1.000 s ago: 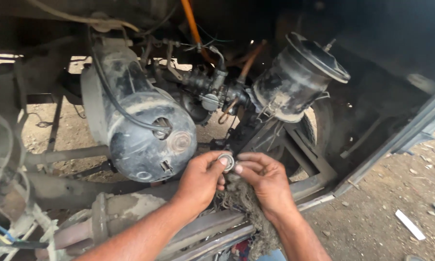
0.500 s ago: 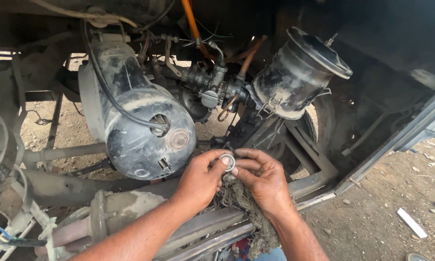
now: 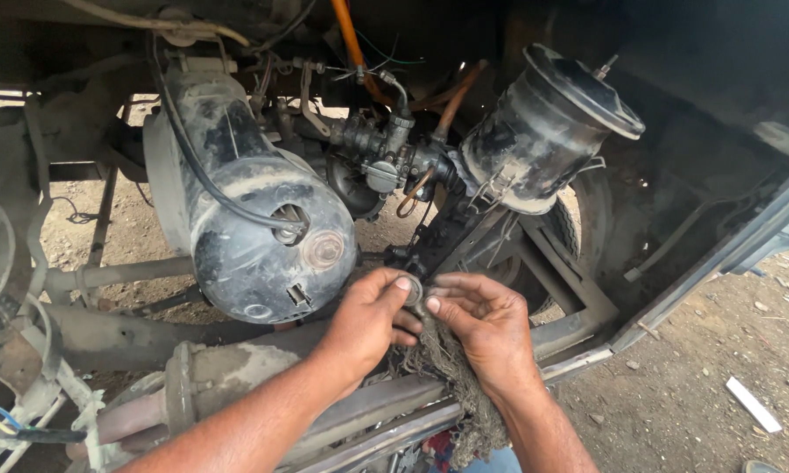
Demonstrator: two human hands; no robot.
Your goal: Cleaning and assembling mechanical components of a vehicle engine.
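Observation:
My left hand pinches a small round metal ring between thumb and fingers, low in the middle of the head view. My right hand meets it from the right, its fingertips touching the ring, and it holds a dirty grey rag that hangs down under both hands. Both hands hover over a grimy metal frame rail, just in front of a large dusty black cylindrical engine housing.
A black round canister with a lid sits at upper right, a carburettor with orange hoses between it and the housing. A tyre stands behind. Loose wires hang at lower left. Dirt ground with a white strip lies on the right.
The hands stay together on the ring, shifting only slightly; the view has drifted a little.

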